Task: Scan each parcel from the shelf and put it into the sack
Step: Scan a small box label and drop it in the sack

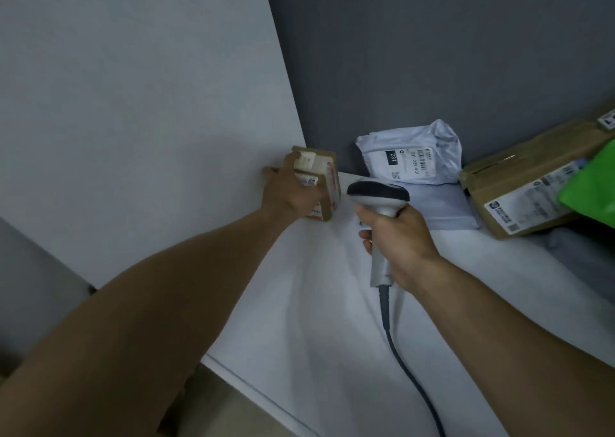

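A small brown cardboard parcel with white labels stands at the shelf's back left corner, against the side panel. My left hand grips it from the left. My right hand holds a grey handheld scanner by its handle; the dark scanner head sits just right of the small parcel. The scanner's cable trails down toward the front. The sack is not in view.
On the white shelf, a white plastic mailer bag leans on the dark back wall. A larger cardboard box lies to the right, with a green bag on it. A pale side panel bounds the left.
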